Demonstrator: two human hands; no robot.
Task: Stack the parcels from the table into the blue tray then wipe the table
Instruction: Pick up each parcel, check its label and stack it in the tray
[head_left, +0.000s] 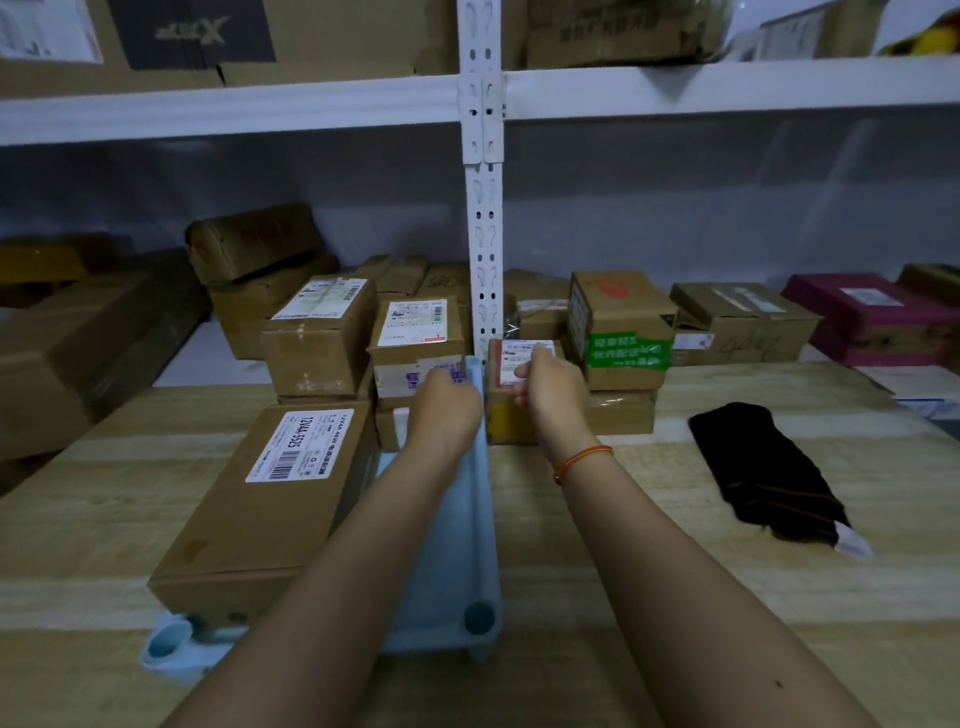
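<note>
The wooden table (597, 519) runs under both forearms, and the blue tray (467, 545) lies between them, its right wall running up to just left of the right hand (550, 387). A long cardboard box with a barcode label (270, 499) lies in the tray, left of the left hand (447, 400). Beyond that hand a labelled box (418, 332) tops a pile at the tray's far end. The right hand pinches the top of a small labelled parcel (514, 384), which stands on the table just outside the tray wall. The left hand curls at the tray's far rim; what it holds cannot be told.

The stacking step seems to be in hand. The next move likely calls for lifting the small parcel over the wall and setting it into the free right half of the tray. Two stacked boxes (621, 358) wait right of the right hand. One black cloth (763, 467) lies farther right, presumably for wiping afterwards.
</note>
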